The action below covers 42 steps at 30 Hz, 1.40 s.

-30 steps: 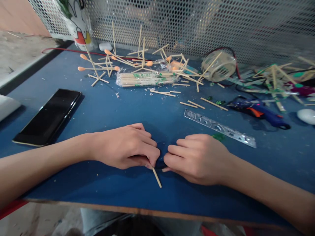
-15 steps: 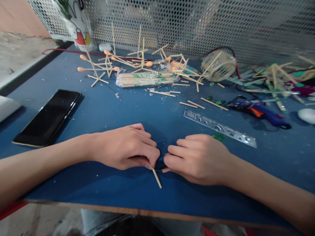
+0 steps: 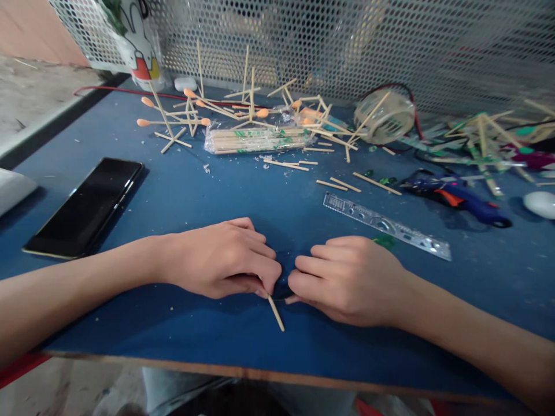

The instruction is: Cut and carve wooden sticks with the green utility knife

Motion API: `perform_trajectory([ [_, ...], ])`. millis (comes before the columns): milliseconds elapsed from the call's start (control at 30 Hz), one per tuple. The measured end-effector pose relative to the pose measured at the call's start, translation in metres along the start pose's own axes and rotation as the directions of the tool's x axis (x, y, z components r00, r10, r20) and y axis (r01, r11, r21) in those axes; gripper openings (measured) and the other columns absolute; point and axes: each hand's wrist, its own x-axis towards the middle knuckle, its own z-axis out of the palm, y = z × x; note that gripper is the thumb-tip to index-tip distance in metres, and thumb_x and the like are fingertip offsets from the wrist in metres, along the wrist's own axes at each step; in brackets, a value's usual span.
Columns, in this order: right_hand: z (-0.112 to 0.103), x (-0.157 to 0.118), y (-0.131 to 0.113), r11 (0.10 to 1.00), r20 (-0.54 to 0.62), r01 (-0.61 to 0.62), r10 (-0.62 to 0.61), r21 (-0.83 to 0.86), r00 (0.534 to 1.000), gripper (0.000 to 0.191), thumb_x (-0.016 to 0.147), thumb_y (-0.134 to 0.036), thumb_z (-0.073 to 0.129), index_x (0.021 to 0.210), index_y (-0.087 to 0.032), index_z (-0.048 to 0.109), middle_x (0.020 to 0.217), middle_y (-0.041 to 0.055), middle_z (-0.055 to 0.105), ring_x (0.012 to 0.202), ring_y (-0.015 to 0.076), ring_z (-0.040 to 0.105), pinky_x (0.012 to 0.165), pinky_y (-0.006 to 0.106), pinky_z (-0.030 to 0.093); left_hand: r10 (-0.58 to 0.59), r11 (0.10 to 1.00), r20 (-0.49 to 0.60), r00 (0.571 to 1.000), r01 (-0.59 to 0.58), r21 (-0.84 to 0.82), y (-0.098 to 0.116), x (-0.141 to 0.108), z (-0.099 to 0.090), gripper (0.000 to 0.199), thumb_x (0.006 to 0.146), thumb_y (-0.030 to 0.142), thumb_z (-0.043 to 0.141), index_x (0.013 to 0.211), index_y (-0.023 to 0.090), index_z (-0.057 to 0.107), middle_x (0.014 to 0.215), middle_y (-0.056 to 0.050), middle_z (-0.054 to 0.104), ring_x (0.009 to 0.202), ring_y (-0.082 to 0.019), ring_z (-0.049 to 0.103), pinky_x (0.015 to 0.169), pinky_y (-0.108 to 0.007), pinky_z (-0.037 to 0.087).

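Near the front of the blue table, my left hand (image 3: 229, 257) is closed, thumb and forefinger pinching a short round wooden stick (image 3: 276, 315). The stick's free end slants down and toward me. Just to the right, my right hand (image 3: 347, 280) is also closed, knuckles up and thumb tip pointing at the stick. A thin thread-like line (image 3: 280, 300) spans the small gap between the stick and the right thumb. What the right fingers hold, if anything, is hidden beneath them. The hands do not touch each other.
Beyond my hands lie a clear ruler (image 3: 385, 225), a blue glue gun (image 3: 459, 196) and a black phone (image 3: 84, 208). Farther back are a plastic-wrapped stick bundle (image 3: 260, 140), stick structures with orange tips (image 3: 173, 121), a clear plastic cup (image 3: 384, 115) and a perforated metal screen (image 3: 277, 40).
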Motion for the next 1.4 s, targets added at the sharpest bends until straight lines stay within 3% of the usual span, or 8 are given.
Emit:
perform_trajectory([
  [367, -0.002, -0.001, -0.004, 1.000, 0.059, -0.015, 0.015, 0.005, 0.998, 0.025, 0.103, -0.031, 0.044, 0.080, -0.025, 0.052, 0.066, -0.0045, 0.058, 0.055, 0.0177, 0.045, 0.055, 0.034, 0.020, 0.024, 1.000, -0.012, 1.000, -0.024, 0.017, 0.000, -0.001, 0.000, 0.015, 0.104, 0.024, 0.054, 0.096, 0.025, 0.066, 0.086, 0.000, 0.069, 0.086, -0.016, 0.062, 0.086, -0.032, 0.033],
  [600, 0.000, 0.004, -0.013, 0.999, 0.038, -0.049, 0.048, 0.008, 0.998, 0.022, 0.102, -0.030, 0.045, 0.081, -0.025, 0.052, 0.065, -0.0045, 0.056, 0.054, 0.0183, 0.043, 0.055, 0.035, 0.017, 0.016, 1.000, -0.002, 1.000, -0.016, 0.024, 0.000, 0.000, 0.000, 0.015, 0.105, 0.023, 0.052, 0.097, 0.025, 0.065, 0.089, 0.001, 0.069, 0.087, -0.015, 0.061, 0.085, -0.034, 0.032],
  [833, -0.002, 0.001, -0.006, 0.997, 0.030, -0.047, 0.045, 0.060, 0.999, 0.033, 0.106, -0.038, 0.040, 0.079, -0.025, 0.052, 0.066, -0.0052, 0.060, 0.055, 0.0169, 0.045, 0.054, 0.034, 0.020, 0.018, 1.000, 0.002, 1.000, -0.018, 0.025, 0.001, -0.002, -0.001, 0.017, 0.106, 0.023, 0.051, 0.097, 0.025, 0.065, 0.087, 0.000, 0.068, 0.087, -0.015, 0.061, 0.086, -0.033, 0.032],
  [1400, -0.002, -0.003, -0.006, 0.999, 0.041, -0.041, 0.040, 0.023, 0.998, 0.024, 0.102, -0.034, 0.046, 0.080, -0.026, 0.051, 0.065, -0.0059, 0.057, 0.055, 0.0180, 0.045, 0.054, 0.034, 0.022, 0.011, 1.000, 0.006, 1.000, -0.011, -0.009, 0.002, -0.002, -0.002, 0.017, 0.105, 0.025, 0.052, 0.096, 0.025, 0.067, 0.086, -0.001, 0.069, 0.087, -0.017, 0.062, 0.085, -0.034, 0.033],
])
